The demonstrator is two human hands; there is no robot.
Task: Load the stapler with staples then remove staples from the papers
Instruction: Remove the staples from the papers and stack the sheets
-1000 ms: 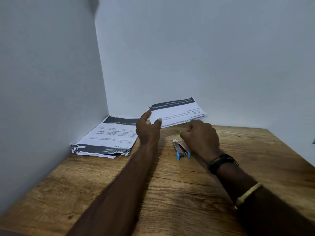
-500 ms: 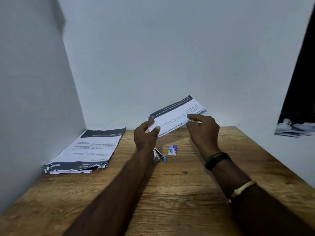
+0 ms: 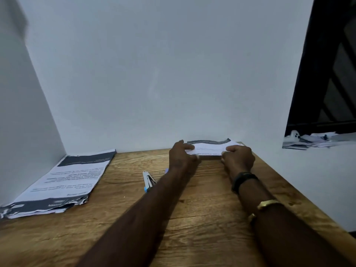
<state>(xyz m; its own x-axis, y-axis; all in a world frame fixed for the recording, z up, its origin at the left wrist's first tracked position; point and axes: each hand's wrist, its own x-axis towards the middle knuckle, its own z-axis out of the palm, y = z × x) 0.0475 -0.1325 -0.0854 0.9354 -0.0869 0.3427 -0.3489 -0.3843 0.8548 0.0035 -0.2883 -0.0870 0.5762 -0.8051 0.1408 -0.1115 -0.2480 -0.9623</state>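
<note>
A printed sheet of paper [image 3: 209, 148] with a dark header band lies low over the far right of the wooden table [image 3: 202, 218], near the back wall. My left hand [image 3: 181, 157] pinches its left edge and my right hand [image 3: 238, 158] grips its right edge. A small stapler [image 3: 148, 180] with a blue tip lies on the table left of my left forearm. A bit of a small staple box [image 3: 166, 171] peeks out beside my left wrist, mostly hidden by the arm. A stack of printed papers [image 3: 63, 182] lies at the table's left side.
White walls close the table at the left and back. The table's right edge runs diagonally at the right. Beyond it, more papers and white objects [image 3: 308, 140] sit on a ledge under a dark window frame.
Both hands have carried the sheet down and to the right, from raised above the table to low near the far right corner. The view has swung right.
</note>
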